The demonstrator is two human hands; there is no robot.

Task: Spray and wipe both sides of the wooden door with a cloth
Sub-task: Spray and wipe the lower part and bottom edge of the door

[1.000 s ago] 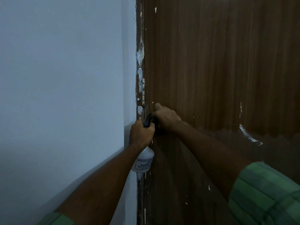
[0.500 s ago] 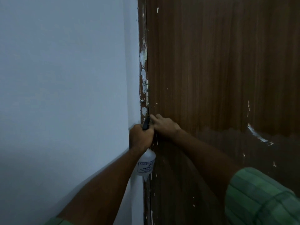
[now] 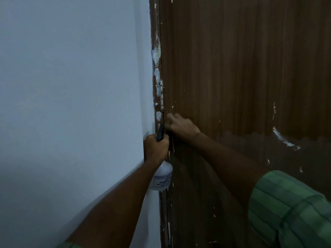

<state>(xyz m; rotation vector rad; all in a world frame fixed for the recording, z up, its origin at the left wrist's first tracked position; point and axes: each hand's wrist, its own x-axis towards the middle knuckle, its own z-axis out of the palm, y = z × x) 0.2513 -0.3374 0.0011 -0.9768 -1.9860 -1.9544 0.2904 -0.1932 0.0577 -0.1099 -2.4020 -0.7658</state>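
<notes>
The brown wooden door (image 3: 241, 68) fills the right side, flecked with white paint and darker across its lower part. My left hand (image 3: 155, 149) grips the neck of a white spray bottle (image 3: 162, 178), whose black nozzle (image 3: 160, 133) points up at the door's hinge edge. My right hand (image 3: 182, 127) presses on the door just right of the nozzle with its fingers curled. The cloth is hidden under those fingers; only a dark bit shows beneath them.
A pale wall (image 3: 71, 86) takes up the whole left side and meets the paint-smeared door frame (image 3: 155, 33). A metal hinge (image 3: 161, 93) sits just above my hands. Both forearms reach in from below, with green checked sleeves at the bottom edge.
My right hand shifted a little down and back up along the hinge edge. My left hand with the bottle stayed by the frame.
</notes>
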